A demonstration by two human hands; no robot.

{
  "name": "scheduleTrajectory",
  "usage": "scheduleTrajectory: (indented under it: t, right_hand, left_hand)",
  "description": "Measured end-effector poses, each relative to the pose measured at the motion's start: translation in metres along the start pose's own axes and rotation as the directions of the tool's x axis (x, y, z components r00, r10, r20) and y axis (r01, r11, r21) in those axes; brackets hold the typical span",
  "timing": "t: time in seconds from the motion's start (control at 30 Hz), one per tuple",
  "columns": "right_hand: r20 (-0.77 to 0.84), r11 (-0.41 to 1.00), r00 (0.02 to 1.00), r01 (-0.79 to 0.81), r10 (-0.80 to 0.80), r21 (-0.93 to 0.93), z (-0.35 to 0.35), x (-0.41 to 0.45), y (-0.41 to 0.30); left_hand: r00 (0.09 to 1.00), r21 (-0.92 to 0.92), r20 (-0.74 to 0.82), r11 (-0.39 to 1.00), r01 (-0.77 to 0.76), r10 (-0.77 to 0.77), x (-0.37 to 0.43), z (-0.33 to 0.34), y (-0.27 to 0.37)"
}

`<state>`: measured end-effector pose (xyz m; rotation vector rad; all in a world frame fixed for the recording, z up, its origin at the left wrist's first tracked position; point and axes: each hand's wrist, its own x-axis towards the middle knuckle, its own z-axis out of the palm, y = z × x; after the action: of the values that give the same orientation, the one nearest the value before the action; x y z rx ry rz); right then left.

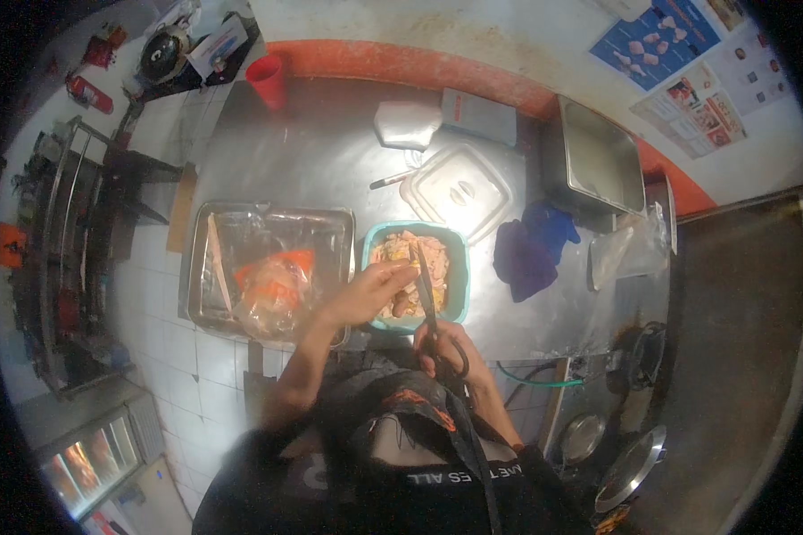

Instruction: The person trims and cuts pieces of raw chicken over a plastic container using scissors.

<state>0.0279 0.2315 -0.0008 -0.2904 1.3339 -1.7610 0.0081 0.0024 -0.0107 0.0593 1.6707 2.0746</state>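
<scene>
A square turquoise plastic tub point(467, 267) stands at the steel table's front edge, filled with pale pieces of raw meat point(435, 249) that look like chicken. Over the tub, my left hand point(375, 287) pinches a small pale piece between thumb and fingers. My right hand point(445, 348) grips large dark-handled scissors point(425, 287) near the tub's front rim, their blades pointing away from me over the meat and beside my left fingertips. To the left, a steel tray point(351, 241) holds a clear plastic bag point(268, 294) with something orange and pale in it.
Behind the tub lie a translucent lid point(465, 187) and a marker point(389, 180). A blue-purple cloth point(528, 254) and plastic bags point(619, 254) are on the right, below a deep steel pan point(595, 160). A red cup point(265, 80) stands at the back left, by the wall.
</scene>
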Motion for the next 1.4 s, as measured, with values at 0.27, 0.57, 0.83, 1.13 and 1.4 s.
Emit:
scheduleTrajectory:
  t: [0.27,0.57,0.83,1.13,1.4]
  right_hand:
    - [-0.056,0.944,0.997,0.062,-0.046,0.324,-0.009,0.009,0.036]
    - [-0.328,0.932,0.918,0.3,-0.224,0.202,-0.027,0.005,-0.002]
    - [-0.363,0.952,0.915,0.252,-0.177,0.171,-0.034,-0.008,0.005]
    - [-0.294,0.96,0.938,0.235,-0.182,0.155,-0.03,0.0,0.02]
    - [-0.188,0.99,0.972,0.137,-0.138,-0.02,-0.02,0.024,0.006]
  left_hand:
    - [0.999,0.284,0.036,0.959,0.003,-0.014,0.003,0.007,-0.015]
    - [0.919,0.801,-0.038,0.562,-0.207,0.393,0.002,0.019,-0.039]
    - [0.924,0.807,-0.202,0.59,-0.031,0.326,-0.016,0.011,-0.022]
    - [0.718,0.512,-0.695,0.72,0.469,0.027,-0.188,-0.038,-0.057]
    - [0.674,0.85,-0.496,0.466,0.247,0.548,-0.163,-0.08,-0.099]
